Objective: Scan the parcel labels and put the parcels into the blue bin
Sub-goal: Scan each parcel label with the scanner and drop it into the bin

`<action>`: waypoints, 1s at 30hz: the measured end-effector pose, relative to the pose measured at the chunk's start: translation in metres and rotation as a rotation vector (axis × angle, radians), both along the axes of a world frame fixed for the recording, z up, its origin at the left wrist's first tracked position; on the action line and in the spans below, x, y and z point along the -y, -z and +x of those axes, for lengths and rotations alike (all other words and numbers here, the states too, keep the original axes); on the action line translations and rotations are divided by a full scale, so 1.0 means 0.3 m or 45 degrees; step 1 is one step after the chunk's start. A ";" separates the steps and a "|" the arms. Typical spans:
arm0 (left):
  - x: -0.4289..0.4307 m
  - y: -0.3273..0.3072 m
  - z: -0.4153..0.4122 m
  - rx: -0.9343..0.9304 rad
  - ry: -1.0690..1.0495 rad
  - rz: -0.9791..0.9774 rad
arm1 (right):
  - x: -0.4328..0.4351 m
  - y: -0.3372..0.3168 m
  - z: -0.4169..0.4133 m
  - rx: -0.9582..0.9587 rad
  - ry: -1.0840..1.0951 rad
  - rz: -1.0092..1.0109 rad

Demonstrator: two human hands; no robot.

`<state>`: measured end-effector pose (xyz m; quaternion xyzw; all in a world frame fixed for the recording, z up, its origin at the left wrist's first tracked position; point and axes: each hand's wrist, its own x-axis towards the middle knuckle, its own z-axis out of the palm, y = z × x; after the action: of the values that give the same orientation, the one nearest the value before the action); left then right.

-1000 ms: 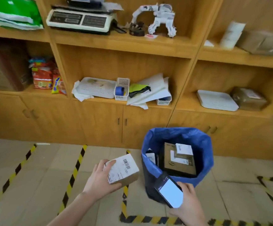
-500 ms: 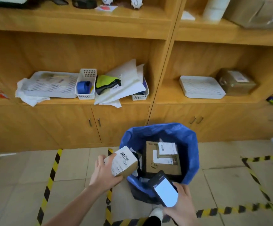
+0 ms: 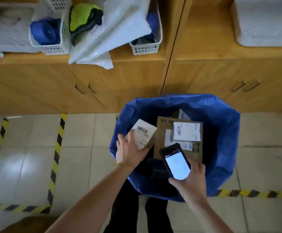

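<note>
The blue bin (image 3: 224,132), lined with a blue bag, stands on the floor in front of the wooden cabinet. Inside it lies a large brown parcel (image 3: 162,125) with white labels. My left hand (image 3: 130,150) grips a small parcel (image 3: 144,134) with a barcode label, holding it inside the bin's left side, beside the brown parcel. My right hand (image 3: 190,180) holds a handheld scanner (image 3: 175,161) with a lit white screen over the bin's near rim.
Wooden cabinet doors (image 3: 103,81) rise right behind the bin. The shelf above carries white baskets (image 3: 52,46), a blue tape roll (image 3: 43,33) and white mailer bags (image 3: 120,26). Yellow-black floor tape (image 3: 57,148) runs on the tiles to the left and right. My legs stand below the bin.
I have stepped closer and looked down. My left hand has carried the small parcel rightward from beside the bin to inside it. The scanner stays in my right hand.
</note>
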<state>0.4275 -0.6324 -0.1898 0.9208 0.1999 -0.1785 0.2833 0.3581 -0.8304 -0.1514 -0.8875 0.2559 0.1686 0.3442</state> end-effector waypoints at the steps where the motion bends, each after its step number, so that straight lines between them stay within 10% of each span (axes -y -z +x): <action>1: 0.014 0.058 0.031 -0.003 -0.017 0.009 | -0.006 0.054 0.017 -0.014 0.018 0.015; 13: 0.063 0.514 0.229 -0.044 -0.006 0.084 | -0.078 0.450 0.094 -0.013 0.209 0.071; 30: -0.062 0.370 0.247 -0.208 0.442 0.061 | -0.186 0.271 0.152 0.019 0.199 0.052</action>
<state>0.5016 -0.6139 -0.3009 0.9304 0.0647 -0.2939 0.2092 0.4036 -0.7746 -0.2328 -0.8588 0.3184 0.1397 0.3761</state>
